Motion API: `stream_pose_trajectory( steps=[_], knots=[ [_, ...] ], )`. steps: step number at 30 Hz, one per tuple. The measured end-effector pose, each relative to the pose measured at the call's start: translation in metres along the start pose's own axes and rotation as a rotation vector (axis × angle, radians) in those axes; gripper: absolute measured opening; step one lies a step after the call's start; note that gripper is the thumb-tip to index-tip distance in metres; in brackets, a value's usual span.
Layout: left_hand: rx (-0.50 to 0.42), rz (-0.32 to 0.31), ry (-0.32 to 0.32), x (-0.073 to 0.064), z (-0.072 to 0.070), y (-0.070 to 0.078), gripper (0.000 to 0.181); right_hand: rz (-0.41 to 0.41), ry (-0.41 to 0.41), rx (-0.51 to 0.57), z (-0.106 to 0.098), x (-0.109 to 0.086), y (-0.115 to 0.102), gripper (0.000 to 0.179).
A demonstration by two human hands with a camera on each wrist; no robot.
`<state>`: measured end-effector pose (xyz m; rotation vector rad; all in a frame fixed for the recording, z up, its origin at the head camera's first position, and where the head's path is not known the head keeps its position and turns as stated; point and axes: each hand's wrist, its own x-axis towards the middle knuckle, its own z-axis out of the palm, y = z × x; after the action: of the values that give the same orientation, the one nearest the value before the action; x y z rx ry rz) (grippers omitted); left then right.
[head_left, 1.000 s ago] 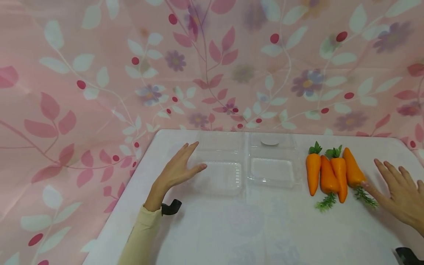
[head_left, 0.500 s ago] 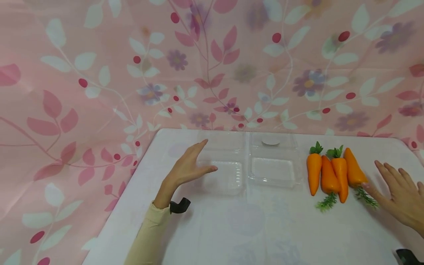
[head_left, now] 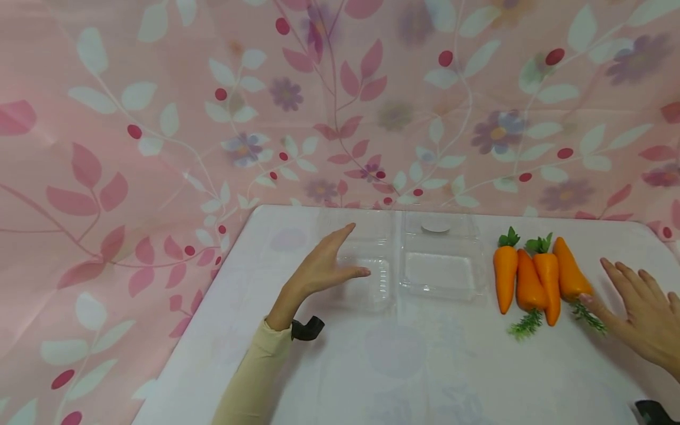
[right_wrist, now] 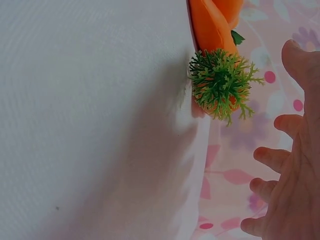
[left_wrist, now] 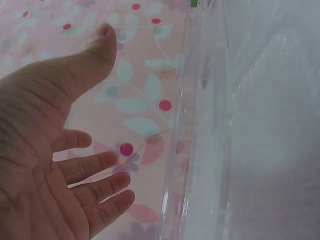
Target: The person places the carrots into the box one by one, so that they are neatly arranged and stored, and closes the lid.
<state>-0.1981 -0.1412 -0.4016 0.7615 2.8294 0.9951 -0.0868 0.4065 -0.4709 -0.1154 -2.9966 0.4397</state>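
Observation:
My left hand (head_left: 321, 265) hovers with spread fingers over the left clear plastic box (head_left: 366, 295), covering part of it in the head view. Its palm and separated fingers show in the left wrist view, beside the box's clear wall (left_wrist: 200, 150). Beside that box stands a second clear plastic box (head_left: 438, 271), its lid (head_left: 441, 224) folded back. At the right, my right hand (head_left: 643, 313) is held with fingers apart and nothing in them. Its thumb overlaps the rightmost carrot (head_left: 571, 271) in the head view. That carrot's feathery green top (right_wrist: 220, 82) shows near the hand in the right wrist view.
Several orange carrots lie side by side, among them the leftmost carrot (head_left: 505, 277) with leaves at the far end. A white cloth covers the table (head_left: 372, 366). Behind it hangs a pink floral curtain (head_left: 340, 106). Black bands (head_left: 307, 328) sit on the wrists.
My left hand has moved right, further over the left plastic box. The right hand, the carrots and the boxes have stayed in place.

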Motion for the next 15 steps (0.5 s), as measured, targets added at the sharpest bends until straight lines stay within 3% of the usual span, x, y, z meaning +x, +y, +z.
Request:
stream_pose_trajectory(
  steps=[15],
  knots=[
    [-0.222,0.025,-0.014,0.019,0.027,0.032,0.103,-0.011,0.008,-0.005,0.005,0.001,-0.002,0.095]
  ],
)
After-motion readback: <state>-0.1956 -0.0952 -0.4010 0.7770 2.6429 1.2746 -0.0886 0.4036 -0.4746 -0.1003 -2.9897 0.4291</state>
